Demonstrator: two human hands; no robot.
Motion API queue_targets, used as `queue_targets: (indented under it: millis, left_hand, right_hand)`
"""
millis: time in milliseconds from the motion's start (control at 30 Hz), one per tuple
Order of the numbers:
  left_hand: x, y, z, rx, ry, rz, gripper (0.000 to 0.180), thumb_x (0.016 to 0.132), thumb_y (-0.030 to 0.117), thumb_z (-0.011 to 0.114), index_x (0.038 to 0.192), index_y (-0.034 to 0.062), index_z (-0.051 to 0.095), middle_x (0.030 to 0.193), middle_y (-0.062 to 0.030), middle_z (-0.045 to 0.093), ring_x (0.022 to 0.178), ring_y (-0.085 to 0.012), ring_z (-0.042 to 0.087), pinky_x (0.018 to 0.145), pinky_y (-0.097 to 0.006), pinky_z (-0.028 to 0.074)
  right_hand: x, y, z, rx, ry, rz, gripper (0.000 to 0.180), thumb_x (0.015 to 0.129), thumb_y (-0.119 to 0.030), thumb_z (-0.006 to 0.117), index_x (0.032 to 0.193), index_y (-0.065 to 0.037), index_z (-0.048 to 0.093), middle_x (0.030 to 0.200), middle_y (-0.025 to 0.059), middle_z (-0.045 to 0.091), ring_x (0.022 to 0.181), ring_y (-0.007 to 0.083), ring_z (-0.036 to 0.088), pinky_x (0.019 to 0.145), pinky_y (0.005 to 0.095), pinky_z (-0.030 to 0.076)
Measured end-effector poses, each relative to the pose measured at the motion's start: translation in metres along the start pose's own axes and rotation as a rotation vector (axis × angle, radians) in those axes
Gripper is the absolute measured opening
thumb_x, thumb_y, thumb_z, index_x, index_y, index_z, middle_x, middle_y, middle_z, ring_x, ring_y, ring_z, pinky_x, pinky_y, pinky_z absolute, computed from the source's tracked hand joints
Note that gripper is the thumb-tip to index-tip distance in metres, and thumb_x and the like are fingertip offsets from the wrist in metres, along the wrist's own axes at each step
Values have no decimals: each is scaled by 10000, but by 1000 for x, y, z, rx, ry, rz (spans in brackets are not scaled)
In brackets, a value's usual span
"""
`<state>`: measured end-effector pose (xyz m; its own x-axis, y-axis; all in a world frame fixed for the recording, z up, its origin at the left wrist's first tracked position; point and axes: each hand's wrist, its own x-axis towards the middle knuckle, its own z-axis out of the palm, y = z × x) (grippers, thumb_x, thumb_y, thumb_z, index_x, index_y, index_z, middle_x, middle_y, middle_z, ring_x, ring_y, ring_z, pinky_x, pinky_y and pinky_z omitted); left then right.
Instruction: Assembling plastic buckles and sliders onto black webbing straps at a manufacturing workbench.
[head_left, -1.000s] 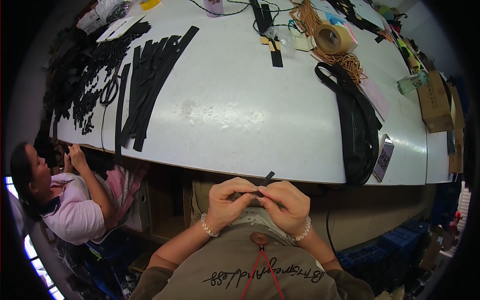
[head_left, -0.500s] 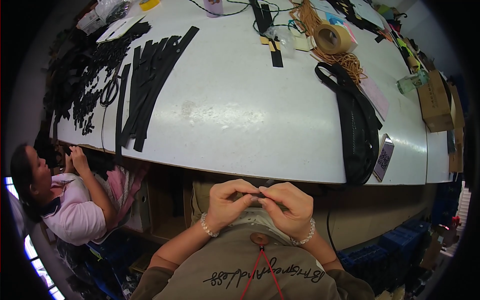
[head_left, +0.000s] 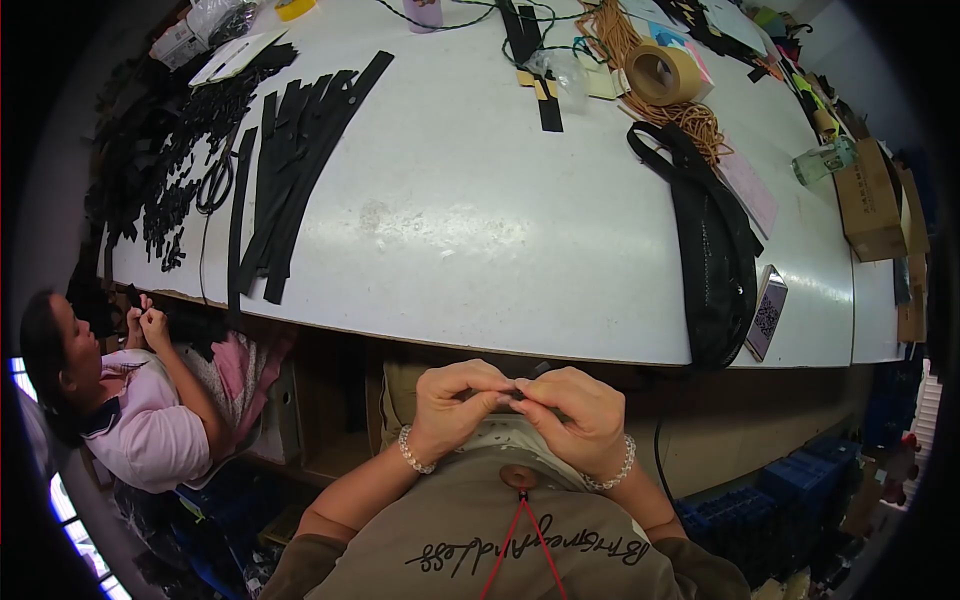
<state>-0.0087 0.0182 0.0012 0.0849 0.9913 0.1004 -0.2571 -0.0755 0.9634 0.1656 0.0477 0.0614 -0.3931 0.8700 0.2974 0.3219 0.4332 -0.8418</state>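
Note:
My left hand and my right hand meet in front of my body, just off the table's near edge. Both pinch a small black strip, whose end sticks up past the right fingers. Most of the strip is hidden by the fingertips. On the table to the left lie long flat black strips in an overlapping bundle. Black-handled scissors rest beside them, by a spread of many small black pieces.
A black bag and a phone lie at the table's right. Behind them are a tan tape roll, brown cord, a glass bottle and a cardboard box. A co-worker sits at left, handling something small.
More of the black strip's end shows above my right fingers. Both hands stay pinched together in nearly the same place. The co-worker's hands have shifted slightly.

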Motion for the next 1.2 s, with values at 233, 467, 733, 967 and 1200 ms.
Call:
queue_targets:
  millis: [233,467,733,967,1200]
  left_hand:
    - [0,-1,2,-24,-1,6,96,776,-59,651,861,-14,657,838,-86,647,766,-137,602,669,-248,481]
    - [-2,1,0,-10,-30,-44,131,774,-51,658,897,-20,628,905,-88,625,835,-146,590,730,-263,476]
    - [4,15,1,-17,-67,37,268,735,-48,698,996,0,659,957,-81,608,878,-139,568,751,-251,466]
    - [5,12,-3,-20,-22,-62,218,716,-47,723,915,40,711,897,-60,621,805,-113,575,663,-216,465]
    - [6,16,-2,119,-10,-35,255,703,-55,721,941,37,711,878,-60,624,763,-110,579,626,-206,461]
  right_hand:
    - [-1,-3,5,-8,69,-77,164,698,7,725,842,6,644,737,102,622,633,234,595,545,301,477]
    - [-1,0,6,-4,87,-53,192,686,24,729,861,14,649,765,111,644,645,214,615,559,278,492]
    - [-2,-1,1,74,-8,73,189,679,39,731,846,34,643,775,116,649,656,179,632,578,249,505]
    - [1,3,0,257,7,280,138,704,35,703,819,5,634,796,91,636,669,177,623,578,252,493]
    - [2,1,-2,72,-65,128,113,710,50,664,808,5,631,788,96,624,672,190,610,576,255,482]
